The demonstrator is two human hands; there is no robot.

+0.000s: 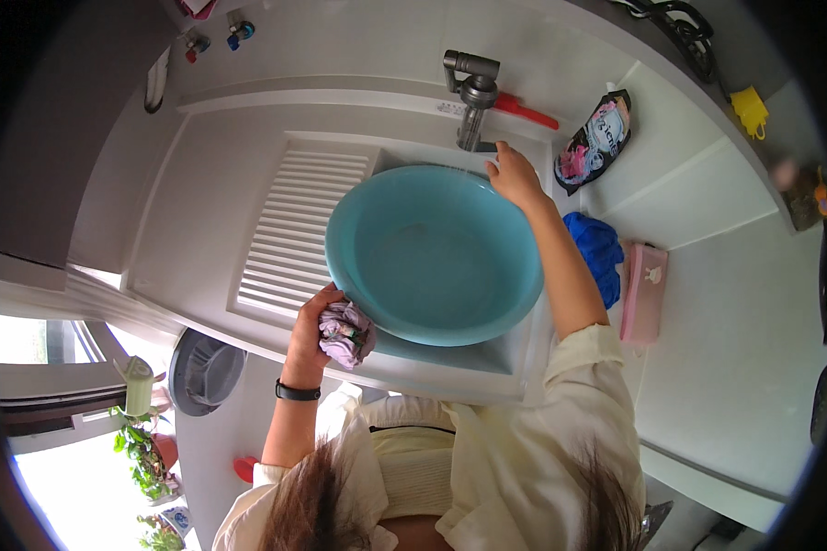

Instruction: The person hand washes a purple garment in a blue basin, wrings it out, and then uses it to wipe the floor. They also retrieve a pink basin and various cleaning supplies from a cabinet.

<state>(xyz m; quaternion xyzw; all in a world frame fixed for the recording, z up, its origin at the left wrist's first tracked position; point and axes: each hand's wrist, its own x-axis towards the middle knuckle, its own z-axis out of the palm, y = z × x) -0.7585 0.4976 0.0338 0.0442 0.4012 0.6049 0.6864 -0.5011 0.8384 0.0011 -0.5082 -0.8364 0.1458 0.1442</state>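
Observation:
My left hand [312, 329] grips a bunched mauve cloth [346, 335] at the near left rim of a turquoise plastic basin [434, 255]. The round basin sits tilted in a white laundry sink [482, 361]. Beyond it, a dark metal faucet [479, 93] stands at the sink's back edge, and water appears to run from it into the basin. My right hand [517, 175] is at the lever below the faucet, thumb and finger apart near its end; whether they touch it is unclear. How much water the basin holds cannot be told.
A ribbed washboard [293, 220] is moulded left of the basin. Behind the faucet lies a red-handled brush [527, 111]. On the right are a black printed pouch [596, 141], a blue cloth [596, 255] and a pink box [644, 293]. A grey basin [207, 372] hangs at lower left.

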